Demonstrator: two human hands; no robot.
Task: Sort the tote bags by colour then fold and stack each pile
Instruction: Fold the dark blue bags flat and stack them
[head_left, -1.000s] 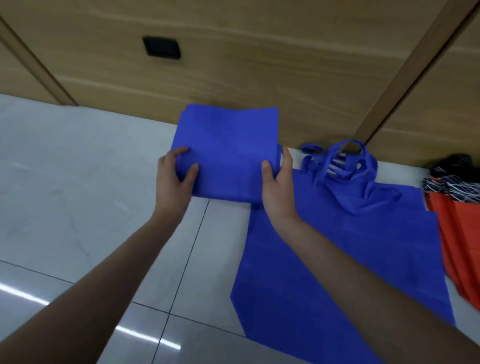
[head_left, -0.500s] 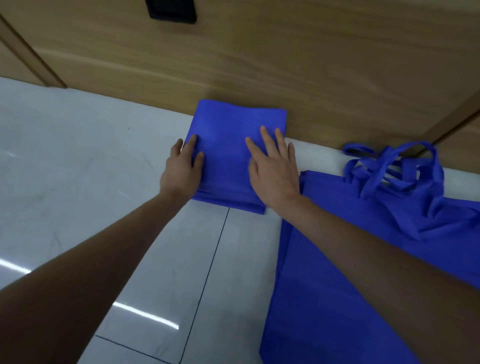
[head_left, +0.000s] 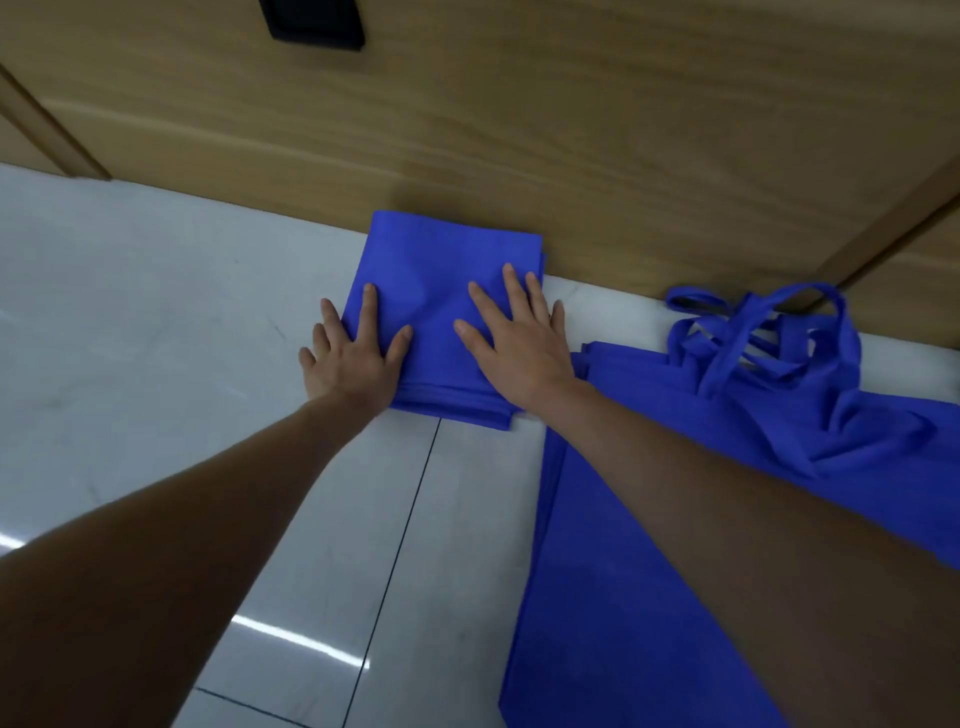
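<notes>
A folded stack of blue tote bags (head_left: 441, 260) is lying on the pale tiled floor (head_left: 156, 338), its far edge sitting right against the foot of the wooden wall panel (head_left: 571, 130). Several layers are showing along the stack's near edge. Both hands are pressing down on it with straight, spread fingers, neither one gripping anything.

The left hand (head_left: 353, 364) is resting half on the stack's left edge: its thumb and forefinger are lying on the blue fabric, while the outer fingers are touching the tile beside it. The right hand (head_left: 524, 353) is lying flat on the right part of the stack, palm down, with the little finger reaching just past the right edge. The two hands are sitting near each other but apart, with a strip of bare blue fabric between the thumbs.

To the right, just beside the folded stack, a pile of unfolded blue tote bags (head_left: 623, 571) is spreading flat across the floor toward the camera; the right forearm is crossing over its near corner. Their handles (head_left: 724, 358) are lying in a loose tangle at the far end, close to the wall.

A dark grout line (head_left: 405, 519) is running from under the folded stack toward the bottom of the view. High on the wall panel, a black rectangular fitting (head_left: 311, 26) is showing — cut off by the top edge.
</notes>
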